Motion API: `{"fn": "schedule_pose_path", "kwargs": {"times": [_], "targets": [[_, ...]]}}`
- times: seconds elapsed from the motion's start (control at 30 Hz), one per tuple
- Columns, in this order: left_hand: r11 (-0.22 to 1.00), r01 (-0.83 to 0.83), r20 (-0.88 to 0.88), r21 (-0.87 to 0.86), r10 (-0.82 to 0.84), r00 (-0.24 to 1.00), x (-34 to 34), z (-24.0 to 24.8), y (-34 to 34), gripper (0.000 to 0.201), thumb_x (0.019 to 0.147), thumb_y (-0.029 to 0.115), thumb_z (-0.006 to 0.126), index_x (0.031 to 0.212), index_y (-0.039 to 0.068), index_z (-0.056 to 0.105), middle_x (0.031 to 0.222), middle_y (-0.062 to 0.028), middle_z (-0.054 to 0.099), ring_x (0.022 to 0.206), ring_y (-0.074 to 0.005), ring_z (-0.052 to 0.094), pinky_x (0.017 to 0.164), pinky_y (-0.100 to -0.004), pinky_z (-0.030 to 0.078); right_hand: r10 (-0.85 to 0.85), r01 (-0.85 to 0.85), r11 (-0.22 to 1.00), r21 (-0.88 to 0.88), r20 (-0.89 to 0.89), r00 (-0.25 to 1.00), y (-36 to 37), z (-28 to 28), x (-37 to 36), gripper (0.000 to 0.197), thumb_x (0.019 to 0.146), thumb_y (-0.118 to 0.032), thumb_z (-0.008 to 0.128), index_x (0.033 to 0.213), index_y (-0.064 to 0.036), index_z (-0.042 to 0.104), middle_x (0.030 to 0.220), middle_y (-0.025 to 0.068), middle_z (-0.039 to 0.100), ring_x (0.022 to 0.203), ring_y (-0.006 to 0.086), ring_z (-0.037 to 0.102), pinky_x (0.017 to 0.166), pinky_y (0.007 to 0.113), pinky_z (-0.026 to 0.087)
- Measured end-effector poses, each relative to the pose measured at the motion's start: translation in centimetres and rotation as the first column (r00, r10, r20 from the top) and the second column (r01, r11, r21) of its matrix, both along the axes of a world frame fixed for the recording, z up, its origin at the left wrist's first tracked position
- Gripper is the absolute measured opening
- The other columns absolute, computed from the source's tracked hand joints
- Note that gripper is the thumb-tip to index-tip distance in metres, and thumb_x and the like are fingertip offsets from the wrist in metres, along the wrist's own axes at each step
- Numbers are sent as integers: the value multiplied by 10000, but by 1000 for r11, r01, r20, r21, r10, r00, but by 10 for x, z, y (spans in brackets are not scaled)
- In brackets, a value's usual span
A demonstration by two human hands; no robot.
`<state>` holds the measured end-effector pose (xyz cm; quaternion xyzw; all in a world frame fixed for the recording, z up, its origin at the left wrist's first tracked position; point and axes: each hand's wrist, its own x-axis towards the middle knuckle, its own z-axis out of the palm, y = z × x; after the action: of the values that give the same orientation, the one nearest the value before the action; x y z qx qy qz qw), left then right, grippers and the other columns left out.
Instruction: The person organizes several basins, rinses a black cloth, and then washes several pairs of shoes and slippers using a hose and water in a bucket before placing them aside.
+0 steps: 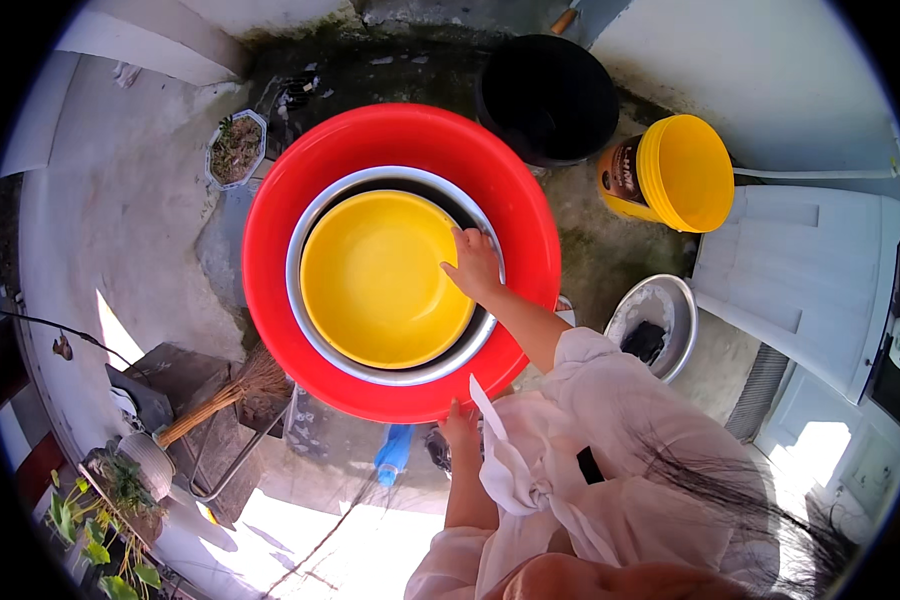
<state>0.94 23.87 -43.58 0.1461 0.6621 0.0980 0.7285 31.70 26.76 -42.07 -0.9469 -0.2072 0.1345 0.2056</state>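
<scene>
A large round red basin [270,250] fills the middle of the view. A silver metal basin [300,325] is nested inside it. Within the metal one sits a smaller yellow basin [380,280], with nothing in it. My right hand [477,265] is closed at the yellow basin's right rim, thumb toward the inside and the other fingers at the edge. At the near rim of the red basin, my left hand [460,425] grips the edge, its fingers partly hidden by the rim and my sleeve.
Beyond the red basin stand a black tub [550,100] and a yellow bucket [695,175]. A metal bowl [685,310] holding something dark lies to the right, near a white cabinet [795,270]. At left are an octagonal planter [236,150], a straw broom [215,405] and potted plants [100,525].
</scene>
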Motion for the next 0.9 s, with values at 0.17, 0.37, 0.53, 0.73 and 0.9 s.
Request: {"fn": "schedule_pose_path", "kwargs": {"times": [0.17, 0.37, 0.53, 0.73, 0.9], "targets": [[982, 51, 23, -184, -47, 999, -22, -24, 11, 304, 850, 90, 521, 1142, 108, 437, 1103, -81, 537, 936, -241, 571, 785, -408, 484, -27, 24, 974, -224, -7, 1000, 23, -25, 16, 319, 804, -77, 553, 1107, -44, 458, 1035, 174, 510, 979, 299, 532, 766, 345, 507], [969, 134, 38, -206, -129, 991, -22, -18, 16, 311, 855, 111, 516, 1155, 115, 433, 1111, -79, 535, 953, -237, 561, 781, -402, 468, -149, 139, 963, -231, -23, 989, 33, -36, 21, 197, 796, -95, 561, 970, -38, 488, 949, 189, 541, 903, 314, 570, 777, 372, 500], [967, 208, 49, -148, -203, 978, -17, -16, 17, 318, 858, 128, 512, 1165, 121, 429, 1117, -78, 533, 966, -233, 552, 777, -397, 455, -249, 222, 965, -139, -228, 941, 21, -30, 35, 245, 759, -129, 594, 962, -30, 499, 991, 186, 543, 938, 317, 559, 828, 369, 463], [630, 708, -87, 320, -724, 684, -37, -23, 9, 344, 855, 194, 533, 1179, 161, 423, 1127, -46, 533, 964, -220, 545, 774, -362, 415, -115, 161, 983, 89, -385, 916, -5, 1, 33, 248, 704, -156, 607, 889, -10, 530, 903, 169, 586, 910, 316, 564, 796, 397, 450], [921, 365, -96, 137, -355, 930, -8, -2, -6, 351, 837, 258, 566, 1155, 175, 442, 1099, -20, 547, 950, -217, 547, 794, -375, 396, -144, 343, 895, 285, -543, 827, -72, 59, 39, 223, 720, -137, 598, 885, 7, 552, 856, 164, 615, 792, 269, 606, 720, 336, 470]]}}
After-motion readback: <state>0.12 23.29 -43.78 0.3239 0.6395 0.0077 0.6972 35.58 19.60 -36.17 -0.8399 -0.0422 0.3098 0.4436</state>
